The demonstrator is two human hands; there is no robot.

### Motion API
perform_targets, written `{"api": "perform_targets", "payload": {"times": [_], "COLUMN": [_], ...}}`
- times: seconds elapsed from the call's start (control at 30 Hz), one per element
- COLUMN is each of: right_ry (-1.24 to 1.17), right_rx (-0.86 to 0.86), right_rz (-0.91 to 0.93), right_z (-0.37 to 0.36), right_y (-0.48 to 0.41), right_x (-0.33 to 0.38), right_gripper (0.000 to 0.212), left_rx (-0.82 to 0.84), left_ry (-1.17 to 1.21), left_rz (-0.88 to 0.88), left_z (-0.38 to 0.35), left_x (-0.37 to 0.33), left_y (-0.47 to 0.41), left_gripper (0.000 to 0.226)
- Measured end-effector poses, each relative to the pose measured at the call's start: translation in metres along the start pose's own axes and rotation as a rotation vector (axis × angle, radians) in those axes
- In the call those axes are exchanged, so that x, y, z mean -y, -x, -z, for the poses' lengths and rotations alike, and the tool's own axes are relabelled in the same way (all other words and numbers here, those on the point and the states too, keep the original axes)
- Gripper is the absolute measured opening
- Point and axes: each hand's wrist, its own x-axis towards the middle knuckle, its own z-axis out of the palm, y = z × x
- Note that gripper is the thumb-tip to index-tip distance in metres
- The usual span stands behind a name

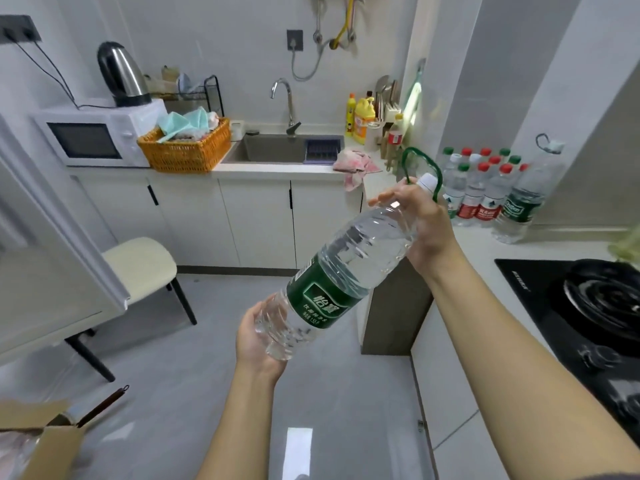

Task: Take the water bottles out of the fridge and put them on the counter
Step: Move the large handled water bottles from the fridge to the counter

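A large clear water bottle [341, 271] with a green label, a white cap and a green carry loop lies tilted in mid-air over the floor, cap toward the upper right. My right hand [424, 223] grips its neck and shoulder. My left hand [258, 341] cups its base from below, fingers curled round it. On the counter [485, 244] at the right stand several small bottles [478, 188] with red and green caps and one large green-label bottle [524, 199]. The open white fridge door [59, 237] fills the left edge.
A black hob [568, 306] with a dark pan lies on the near counter. At the back are a sink [277, 148], a pink cloth [356, 164], an orange basket [187, 147], a microwave [93, 138] and a kettle. A chair [138, 268] and a cardboard box [38, 441] stand on the floor.
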Motion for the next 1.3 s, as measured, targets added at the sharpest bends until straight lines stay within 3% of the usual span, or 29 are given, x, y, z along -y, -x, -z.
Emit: {"api": "perform_targets", "payload": {"times": [0.3, 0.6, 0.73, 0.9, 1.3], "right_ry": [0.036, 0.081, 0.080, 0.071, 0.053], "right_rx": [-0.161, -0.308, -0.345, -0.394, -0.490], "right_rz": [-0.007, 0.043, 0.032, 0.044, 0.046], "right_z": [0.055, 0.090, 0.100, 0.117, 0.207], "right_y": [-0.085, -0.180, -0.204, -0.222, -0.259], "right_x": [-0.024, -0.048, -0.056, -0.060, -0.055], "right_gripper": [0.018, 0.011, 0.031, 0.009, 0.020], "left_rx": [0.112, 0.098, 0.101, 0.074, 0.075], "left_ry": [-0.010, -0.090, -0.092, -0.134, -0.143], "left_rz": [0.134, 0.219, 0.257, 0.287, 0.426], "left_z": [-0.053, -0.107, -0.118, -0.134, -0.191], "left_x": [0.017, 0.007, 0.009, 0.021, 0.100], "left_y": [-0.110, -0.228, -0.259, -0.287, -0.342], "left_gripper": [0.041, 0.030, 0.028, 0.030, 0.030]}}
